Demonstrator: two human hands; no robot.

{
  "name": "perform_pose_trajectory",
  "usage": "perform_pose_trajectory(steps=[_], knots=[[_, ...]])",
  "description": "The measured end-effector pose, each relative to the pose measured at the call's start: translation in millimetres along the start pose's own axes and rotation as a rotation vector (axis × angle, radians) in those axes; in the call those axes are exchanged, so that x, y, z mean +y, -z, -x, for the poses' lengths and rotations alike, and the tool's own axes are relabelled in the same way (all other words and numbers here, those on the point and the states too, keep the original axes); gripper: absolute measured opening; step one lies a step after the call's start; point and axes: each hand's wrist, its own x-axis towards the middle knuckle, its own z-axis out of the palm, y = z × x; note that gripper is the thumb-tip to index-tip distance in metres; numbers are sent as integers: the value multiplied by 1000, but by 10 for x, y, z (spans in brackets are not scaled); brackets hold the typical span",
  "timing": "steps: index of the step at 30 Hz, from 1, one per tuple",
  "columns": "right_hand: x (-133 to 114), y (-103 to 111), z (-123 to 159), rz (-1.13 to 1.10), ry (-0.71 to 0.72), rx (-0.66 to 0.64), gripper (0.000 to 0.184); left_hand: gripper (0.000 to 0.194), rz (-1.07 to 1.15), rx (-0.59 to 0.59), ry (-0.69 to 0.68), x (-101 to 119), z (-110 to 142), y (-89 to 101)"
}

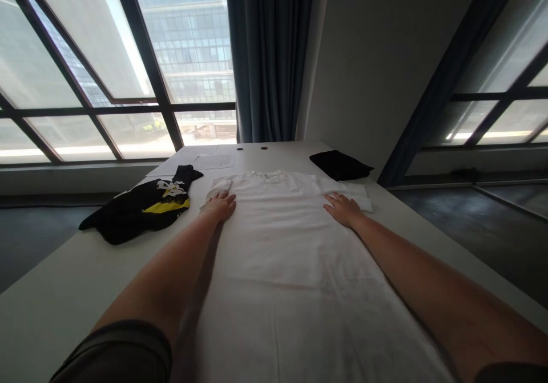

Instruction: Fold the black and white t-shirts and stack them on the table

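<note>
A white T-shirt (282, 246) lies spread out on the white table, its neckline at the far end and its body running toward me. My left hand (221, 206) rests flat on the shirt by the left sleeve, fingers stretched out. On the opposite side, my right hand (342, 209) presses near the base of the right sleeve with its fingers spread. Neither hand grips the cloth. Light wrinkles cross the shirt's front, and its lower hem is out of view.
Left of the shirt lies a crumpled black garment (145, 206) with a yellow and white print. A folded black cloth (341, 165) sits at the far right of the table (55, 291). Papers (212, 161) lie at the back left. Beyond are windows and a blue curtain (269, 57).
</note>
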Motion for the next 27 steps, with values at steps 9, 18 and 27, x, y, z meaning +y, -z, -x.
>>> perform_pose_trajectory(steps=[9, 18, 27], knots=[[90, -1, -183, -48, 31, 16, 69, 61, 65, 77, 84, -154, -93, -86], [879, -97, -278, -88, -322, 96, 75, 58, 55, 102, 61, -175, -98, -101], [89, -3, -95, -30, 54, -59, 78, 57, 88, 57, -400, 24, 94, -27]])
